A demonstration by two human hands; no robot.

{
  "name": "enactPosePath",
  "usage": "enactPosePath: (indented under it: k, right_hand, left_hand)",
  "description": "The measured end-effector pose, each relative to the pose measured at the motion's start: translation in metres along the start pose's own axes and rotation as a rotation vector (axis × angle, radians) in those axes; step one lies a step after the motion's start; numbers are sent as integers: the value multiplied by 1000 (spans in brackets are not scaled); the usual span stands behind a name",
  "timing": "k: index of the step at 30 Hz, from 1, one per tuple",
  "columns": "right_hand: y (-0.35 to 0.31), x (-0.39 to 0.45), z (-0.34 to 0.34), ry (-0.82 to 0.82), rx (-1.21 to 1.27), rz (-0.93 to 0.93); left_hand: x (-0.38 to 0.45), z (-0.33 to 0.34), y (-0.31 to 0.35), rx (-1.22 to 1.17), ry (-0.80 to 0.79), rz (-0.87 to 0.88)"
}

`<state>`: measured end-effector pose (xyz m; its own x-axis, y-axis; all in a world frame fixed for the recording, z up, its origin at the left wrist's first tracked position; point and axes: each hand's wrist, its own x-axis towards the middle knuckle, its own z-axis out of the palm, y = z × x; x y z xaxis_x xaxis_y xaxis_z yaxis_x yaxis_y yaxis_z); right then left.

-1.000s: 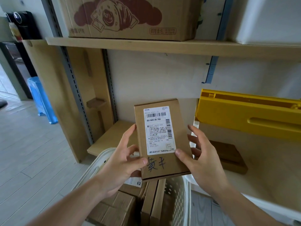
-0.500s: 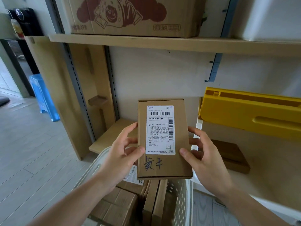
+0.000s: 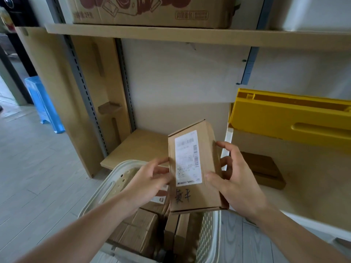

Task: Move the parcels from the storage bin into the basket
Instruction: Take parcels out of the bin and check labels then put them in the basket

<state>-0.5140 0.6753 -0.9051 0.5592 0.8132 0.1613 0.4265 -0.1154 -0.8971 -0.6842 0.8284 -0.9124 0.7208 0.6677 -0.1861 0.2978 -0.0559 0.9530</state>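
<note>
A flat brown cardboard parcel (image 3: 207,162) with a white shipping label and black handwriting is held above the white perforated basket (image 3: 206,236). My left hand (image 3: 150,179) touches its left edge with fingertips. My right hand (image 3: 233,179) grips its right edge, thumb on the front face. The parcel is tilted, its top leaning away. Inside the basket lie several brown parcels (image 3: 140,228), some standing on edge. The yellow storage bin (image 3: 284,120) rests on the shelf at the right, with another brown parcel (image 3: 264,169) below it.
A wooden upper shelf (image 3: 190,35) carries a large printed carton (image 3: 152,12). A low wooden board (image 3: 140,145) sits behind the basket. A blue plastic stool (image 3: 43,103) stands on the floor at the left. Grey metal uprights run up the wall.
The parcel has dropped lower toward the basket and tilted, its top leaning back. Both hands came down with it, and the view has tipped downward.
</note>
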Motion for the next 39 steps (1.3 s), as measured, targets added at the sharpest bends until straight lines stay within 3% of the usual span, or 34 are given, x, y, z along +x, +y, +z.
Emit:
enactPosePath:
  k: [5,10,18,25,30,39]
  right_hand:
    - [4,2,-2,-98,9,51]
    - [12,-2,4,-268,-300,60]
    - [25,-2,44,-495,-25,347]
    - [28,-1,43,-464,270,682]
    - [40,0,45,-438,201,652]
    - [65,13,58,-450,100,731]
  left_hand:
    - [8,-4,7,-215,82,-18]
    - [5,-4,6,63,126,47]
    - [13,18,5,222,115,18]
    - [28,48,-4,225,-14,-88]
    - [39,77,-14,303,-137,-101]
    - [72,92,-40,467,-146,-197]
